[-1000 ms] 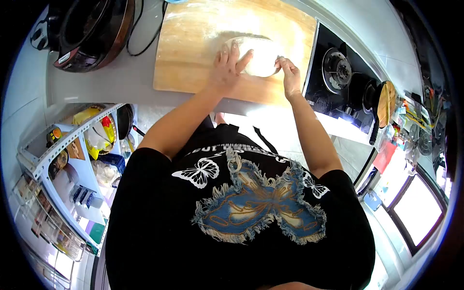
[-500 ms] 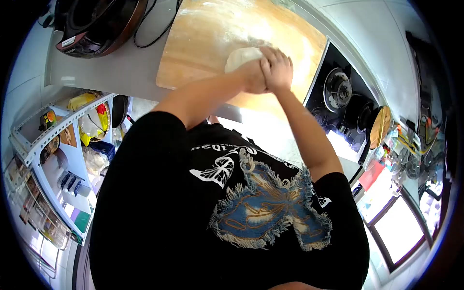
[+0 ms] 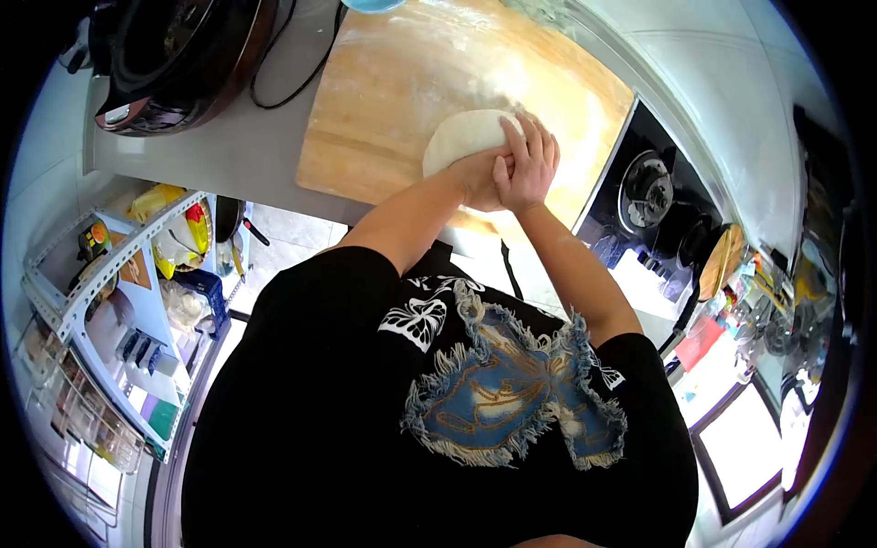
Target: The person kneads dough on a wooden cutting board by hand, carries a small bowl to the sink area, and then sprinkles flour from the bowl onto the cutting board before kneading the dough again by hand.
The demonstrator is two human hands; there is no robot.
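Change: hands barely shifted since half a second ago, pale round dough lump (image 3: 461,134) slightly flatter.
Left hand (image 3: 477,175): heel pressing dough, fingers hidden, grip unclear.
Right hand (image 3: 528,163): stacked atop left, fingers spread flat.
Dough: mid wooden board (image 3: 384,100) on grey table (image 3: 210,146).
Progress: kneading underway; still thick, unshaped.

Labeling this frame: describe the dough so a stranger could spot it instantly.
Find the large wooden board on the grey counter, left of the black gas hob. The dough is the pale, smooth round lump there, under stacked hands, the only white mound on the wood.
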